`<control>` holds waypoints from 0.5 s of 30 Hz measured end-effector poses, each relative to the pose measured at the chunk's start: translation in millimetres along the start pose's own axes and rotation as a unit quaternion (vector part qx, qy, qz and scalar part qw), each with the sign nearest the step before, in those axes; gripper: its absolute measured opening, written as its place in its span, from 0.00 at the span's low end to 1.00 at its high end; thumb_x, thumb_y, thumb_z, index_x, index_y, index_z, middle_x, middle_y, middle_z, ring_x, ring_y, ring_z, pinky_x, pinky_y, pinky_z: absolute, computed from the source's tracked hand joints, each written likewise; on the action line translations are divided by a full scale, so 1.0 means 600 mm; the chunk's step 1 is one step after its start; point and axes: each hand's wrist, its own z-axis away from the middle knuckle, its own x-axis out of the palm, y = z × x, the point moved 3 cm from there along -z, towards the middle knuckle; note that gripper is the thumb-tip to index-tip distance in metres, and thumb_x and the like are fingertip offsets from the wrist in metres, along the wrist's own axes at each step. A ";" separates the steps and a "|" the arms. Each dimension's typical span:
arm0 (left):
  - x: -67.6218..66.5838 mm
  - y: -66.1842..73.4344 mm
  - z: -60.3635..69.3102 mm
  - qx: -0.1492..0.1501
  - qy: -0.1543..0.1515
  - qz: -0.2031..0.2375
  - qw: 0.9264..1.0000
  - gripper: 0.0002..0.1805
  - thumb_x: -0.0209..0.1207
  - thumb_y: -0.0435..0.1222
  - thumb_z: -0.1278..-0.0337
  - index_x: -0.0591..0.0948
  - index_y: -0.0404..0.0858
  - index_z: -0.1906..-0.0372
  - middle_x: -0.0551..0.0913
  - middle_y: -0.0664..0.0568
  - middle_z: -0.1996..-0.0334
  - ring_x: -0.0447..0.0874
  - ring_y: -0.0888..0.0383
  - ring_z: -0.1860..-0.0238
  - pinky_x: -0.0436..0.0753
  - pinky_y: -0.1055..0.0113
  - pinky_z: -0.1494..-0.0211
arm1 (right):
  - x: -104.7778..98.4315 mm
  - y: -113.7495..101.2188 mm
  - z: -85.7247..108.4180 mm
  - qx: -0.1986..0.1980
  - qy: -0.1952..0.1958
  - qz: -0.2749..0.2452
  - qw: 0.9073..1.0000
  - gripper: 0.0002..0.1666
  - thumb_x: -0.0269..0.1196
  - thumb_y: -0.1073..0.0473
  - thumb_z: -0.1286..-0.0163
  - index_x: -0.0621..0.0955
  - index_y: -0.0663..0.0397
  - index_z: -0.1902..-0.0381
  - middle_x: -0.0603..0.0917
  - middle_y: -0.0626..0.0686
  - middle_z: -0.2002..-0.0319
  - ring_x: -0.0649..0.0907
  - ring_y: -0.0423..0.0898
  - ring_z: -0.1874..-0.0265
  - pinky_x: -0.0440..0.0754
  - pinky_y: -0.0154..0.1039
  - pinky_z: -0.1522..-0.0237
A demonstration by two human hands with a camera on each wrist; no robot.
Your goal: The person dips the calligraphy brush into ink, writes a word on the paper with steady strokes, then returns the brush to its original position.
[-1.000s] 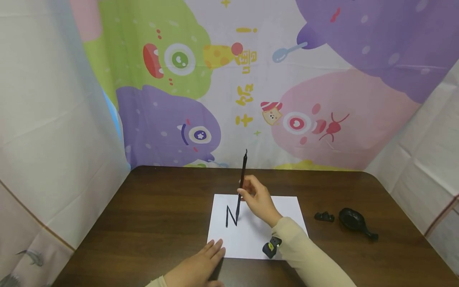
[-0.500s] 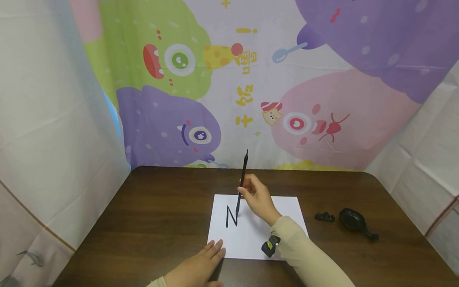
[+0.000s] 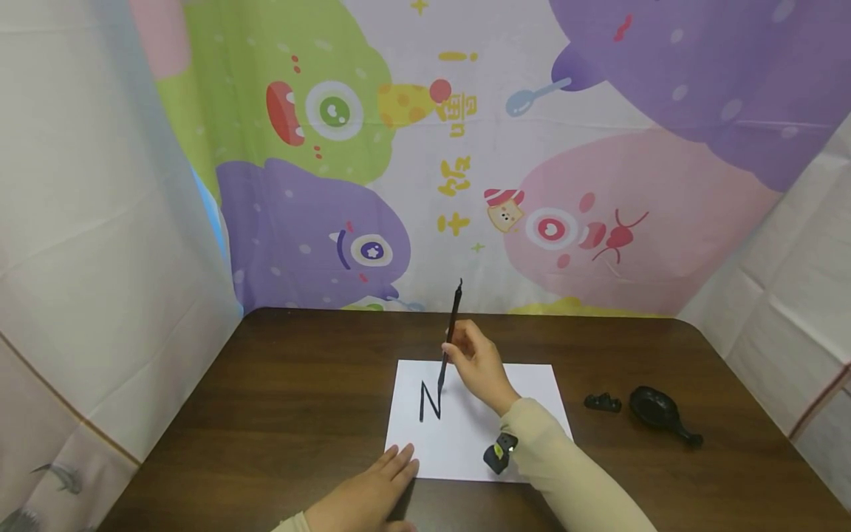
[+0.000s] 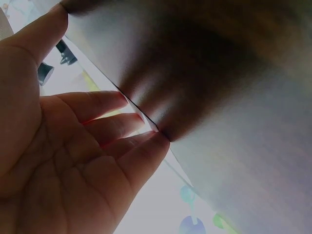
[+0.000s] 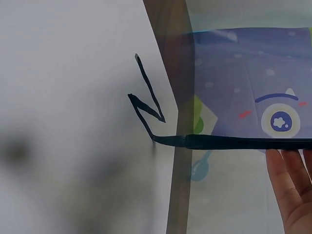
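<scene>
My right hand [image 3: 480, 367] pinches a dark writing brush [image 3: 451, 325], held nearly upright with its top leaning slightly right. The brush tip touches a white sheet of paper [image 3: 465, 451] at a black inked letter N [image 3: 430, 403]. In the right wrist view the brush [image 5: 234, 142] meets the end of the N's right-hand stroke [image 5: 144, 119]. My left hand [image 3: 368, 484] rests with extended fingers on the paper's lower left corner. From the left wrist, that hand [image 4: 73, 151] shows its palm, its fingertips at the paper's edge.
Right of the paper, a small black brush rest [image 3: 603, 402] and a black spoon-shaped ink dish [image 3: 654, 408] lie on the brown wooden table [image 3: 286, 414]. A patterned cloth [image 3: 425, 148] hangs behind the table's far edge.
My right hand has moved the brush slightly up the page, away from me, lengthening the N's right-hand stroke. The left hand stays in place.
</scene>
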 end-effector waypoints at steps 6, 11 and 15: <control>0.000 0.001 0.000 -0.002 -0.004 0.000 1.000 0.45 0.61 0.62 0.47 0.71 0.35 0.32 0.68 0.40 0.29 0.67 0.40 0.29 0.73 0.51 0.32 | -0.002 0.003 -0.002 0.007 0.000 0.010 1.000 0.10 0.61 0.66 0.31 0.75 0.53 0.53 0.81 0.56 0.63 0.85 0.52 0.61 0.87 0.35 0.59; -0.001 0.002 -0.002 -0.006 -0.011 0.006 1.000 0.45 0.60 0.62 0.47 0.70 0.36 0.31 0.67 0.40 0.28 0.66 0.40 0.29 0.73 0.50 0.31 | -0.001 0.005 -0.004 -0.003 0.009 0.011 1.000 0.11 0.61 0.68 0.31 0.75 0.55 0.53 0.82 0.57 0.62 0.85 0.54 0.61 0.87 0.36 0.58; -0.002 0.002 -0.002 -0.007 -0.014 0.008 1.000 0.46 0.60 0.63 0.47 0.70 0.36 0.31 0.67 0.41 0.28 0.65 0.40 0.28 0.73 0.50 0.32 | 0.002 0.001 -0.005 0.001 0.018 0.006 1.000 0.11 0.61 0.71 0.32 0.75 0.60 0.53 0.82 0.61 0.62 0.85 0.57 0.61 0.87 0.40 0.58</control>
